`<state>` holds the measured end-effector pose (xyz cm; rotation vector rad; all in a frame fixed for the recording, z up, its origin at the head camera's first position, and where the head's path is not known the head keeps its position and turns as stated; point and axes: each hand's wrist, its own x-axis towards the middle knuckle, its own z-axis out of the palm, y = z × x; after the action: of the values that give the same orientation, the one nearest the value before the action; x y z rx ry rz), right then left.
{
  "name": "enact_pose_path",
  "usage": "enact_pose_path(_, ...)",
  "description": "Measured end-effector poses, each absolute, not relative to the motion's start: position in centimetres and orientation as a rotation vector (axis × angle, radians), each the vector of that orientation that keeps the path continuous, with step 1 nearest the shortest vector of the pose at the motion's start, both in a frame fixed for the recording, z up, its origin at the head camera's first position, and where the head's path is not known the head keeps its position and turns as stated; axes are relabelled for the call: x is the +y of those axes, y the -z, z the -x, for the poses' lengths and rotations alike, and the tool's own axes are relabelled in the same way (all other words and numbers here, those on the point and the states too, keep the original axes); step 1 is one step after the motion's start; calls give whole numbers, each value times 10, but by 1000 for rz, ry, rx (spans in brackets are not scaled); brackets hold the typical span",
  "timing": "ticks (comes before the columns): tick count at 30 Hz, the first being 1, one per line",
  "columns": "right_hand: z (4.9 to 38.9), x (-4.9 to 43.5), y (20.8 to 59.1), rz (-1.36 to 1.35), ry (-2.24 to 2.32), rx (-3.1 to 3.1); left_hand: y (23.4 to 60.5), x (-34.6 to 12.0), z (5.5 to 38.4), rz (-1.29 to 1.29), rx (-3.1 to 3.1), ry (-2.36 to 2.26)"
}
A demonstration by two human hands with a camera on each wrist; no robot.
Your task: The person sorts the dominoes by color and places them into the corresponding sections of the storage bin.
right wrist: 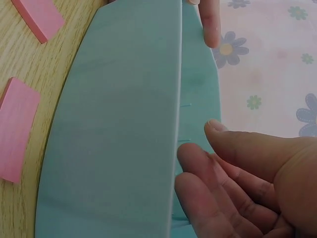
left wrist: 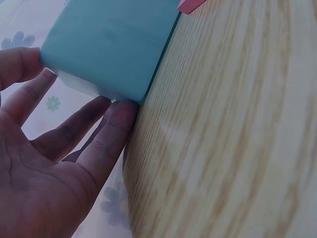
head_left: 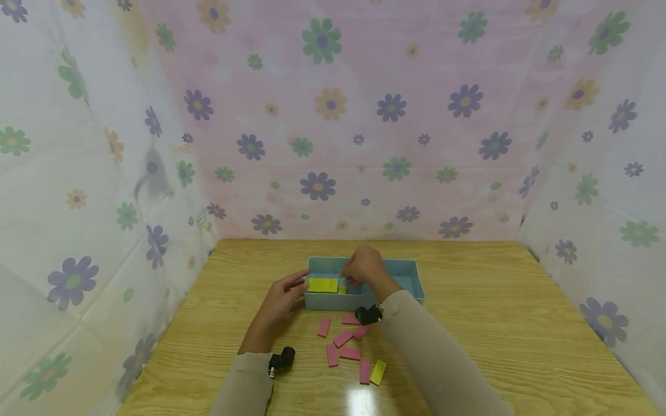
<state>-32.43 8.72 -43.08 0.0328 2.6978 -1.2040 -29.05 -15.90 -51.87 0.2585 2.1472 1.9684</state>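
Note:
A light blue rectangular box (head_left: 338,302) stands on the table. At its left end my left hand (head_left: 281,297) touches the wall with its fingers fairly straight, and the left wrist view shows the fingertips against the box end (left wrist: 109,49). My right hand (head_left: 366,267) reaches over the front wall into the box. In the right wrist view its thumb stands apart from the loosely bent fingers (right wrist: 190,156), and nothing shows between them. Inside the box's left part lie yellow blocks (head_left: 322,285), with a small yellow piece (head_left: 342,289) just right of them, near the right fingertips.
Several pink blocks (head_left: 343,338) lie scattered on the wooden table (head_left: 494,329) in front of the box. One yellow block (head_left: 378,372) lies nearest the front, beside a pink one. Flower-patterned cloth (head_left: 359,115) hangs behind and at both sides.

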Motion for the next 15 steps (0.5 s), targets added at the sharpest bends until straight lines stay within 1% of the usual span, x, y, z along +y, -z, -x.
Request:
enact_pose_path(9, 321, 88, 425, -56, 1205, 2648, 518, -159, 291, -253, 2150, -1965)
enact_pose_path(15, 314, 84, 418, 1, 1211, 2495, 518, -158, 290, -257, 2149, -1970)
